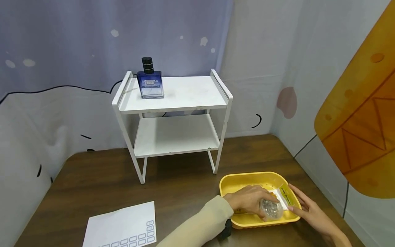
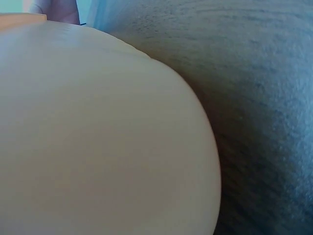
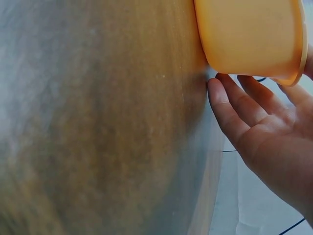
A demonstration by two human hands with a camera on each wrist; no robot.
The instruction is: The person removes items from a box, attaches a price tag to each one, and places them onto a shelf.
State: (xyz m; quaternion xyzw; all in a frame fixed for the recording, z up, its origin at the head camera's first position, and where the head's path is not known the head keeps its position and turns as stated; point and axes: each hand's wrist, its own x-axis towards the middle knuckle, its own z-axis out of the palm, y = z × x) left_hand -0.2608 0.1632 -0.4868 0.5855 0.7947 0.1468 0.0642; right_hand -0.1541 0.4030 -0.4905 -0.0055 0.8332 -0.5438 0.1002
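My left hand (image 1: 251, 200) reaches into a yellow plastic basket (image 1: 243, 177) and grips a clear, round, glass-like container (image 1: 272, 209), its flat round end facing up. A white packet with a yellow-green label (image 1: 282, 196) lies in the basket beside it. At the basket's right end my right hand (image 1: 313, 212) has its thumb over the rim. In the right wrist view, the fingers (image 3: 219, 93) spread along the outside of the yellow wall (image 3: 249, 39). The left wrist view is mostly filled by a pale, close surface, and the left fingers are hidden there.
Behind the basket stands a white two-tier shelf (image 1: 177, 133) with a blue perfume bottle (image 1: 150, 85) on its top left. A white sheet with printed blue boxes (image 1: 120, 223) lies at the front left of the wooden table (image 1: 185, 185). Fabric walls (image 1: 253, 68) enclose the back and sides.
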